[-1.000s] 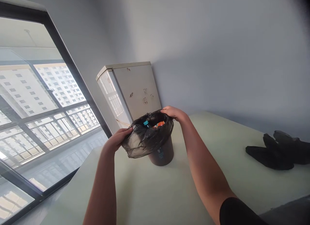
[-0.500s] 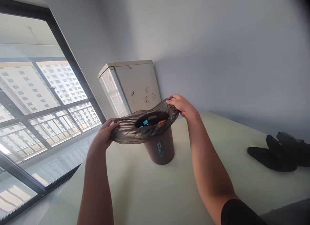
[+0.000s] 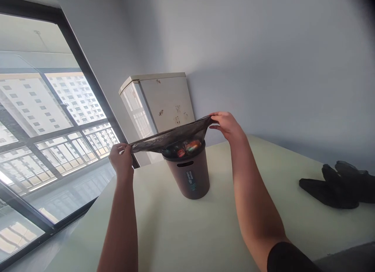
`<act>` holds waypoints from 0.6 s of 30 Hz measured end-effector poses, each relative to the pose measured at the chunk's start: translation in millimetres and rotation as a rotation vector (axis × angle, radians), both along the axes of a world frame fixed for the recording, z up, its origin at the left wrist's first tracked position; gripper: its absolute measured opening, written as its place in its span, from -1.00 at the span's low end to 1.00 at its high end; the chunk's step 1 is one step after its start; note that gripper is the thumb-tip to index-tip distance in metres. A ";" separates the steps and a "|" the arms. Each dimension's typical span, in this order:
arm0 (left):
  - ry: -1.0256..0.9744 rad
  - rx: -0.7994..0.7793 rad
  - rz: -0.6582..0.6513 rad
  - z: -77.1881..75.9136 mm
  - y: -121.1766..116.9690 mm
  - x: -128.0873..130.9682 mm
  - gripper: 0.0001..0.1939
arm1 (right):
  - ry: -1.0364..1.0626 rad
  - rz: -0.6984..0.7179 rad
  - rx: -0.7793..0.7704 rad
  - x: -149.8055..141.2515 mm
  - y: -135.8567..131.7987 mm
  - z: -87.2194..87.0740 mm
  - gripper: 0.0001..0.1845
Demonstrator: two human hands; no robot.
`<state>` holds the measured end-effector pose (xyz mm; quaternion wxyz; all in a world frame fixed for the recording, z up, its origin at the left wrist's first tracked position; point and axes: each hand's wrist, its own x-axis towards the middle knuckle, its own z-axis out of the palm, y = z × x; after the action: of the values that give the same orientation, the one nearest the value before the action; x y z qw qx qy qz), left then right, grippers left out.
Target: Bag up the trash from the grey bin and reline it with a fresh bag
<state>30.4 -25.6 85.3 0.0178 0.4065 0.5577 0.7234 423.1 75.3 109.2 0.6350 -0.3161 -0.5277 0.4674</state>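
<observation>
A thin black garbage bag (image 3: 175,133) is stretched taut between my two hands, its edge raised above a brown trash bin (image 3: 195,182). My left hand (image 3: 121,157) pinches the bag's left end, out past the bin's rim. At the upper right, my right hand (image 3: 226,124) grips the other end between thumb and fingers. The bin stands upright on the pale surface and has a slot-shaped handle hole and printed lettering on its front. Colourful wrappers (image 3: 190,146) show in the bin's mouth through the thin bag; what lies deeper is hidden.
Dark bundled bags (image 3: 336,184) lie on the pale green tabletop (image 3: 181,233) at the right. A worn white cabinet (image 3: 166,100) stands behind the bin, against the grey wall (image 3: 263,69). On the left is a large black-framed window (image 3: 58,108).
Both hands have drawn the bag's edge up and tighter, the left moving outward to the left. The bag no longer covers the front rim, and the bin's handle hole now shows.
</observation>
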 end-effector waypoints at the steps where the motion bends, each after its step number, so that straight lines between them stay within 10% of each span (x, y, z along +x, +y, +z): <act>1: 0.019 -0.041 0.047 -3.1 3.3 -1.3 -0.75 | -0.062 -0.024 -0.014 0.4 3.4 -2.1 -0.82; 4: 0.033 -0.279 0.036 -8.2 6.1 -2.1 -0.76 | -0.262 -0.109 -0.052 5.0 14.1 -8.7 -0.64; 10: 0.109 -1.009 -0.425 -8.5 -19.2 0.2 -0.76 | -0.531 -0.245 -0.171 29.6 26.0 -19.6 -0.55; 18: 0.496 -1.182 -1.111 6.5 -42.9 11.2 -0.65 | -0.773 0.299 -0.136 22.6 21.9 -31.3 -0.42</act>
<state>41.6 -68.5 91.8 0.4573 0.6921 0.5513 0.0890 445.7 97.1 77.9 0.2931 -0.4293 -0.7350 0.4353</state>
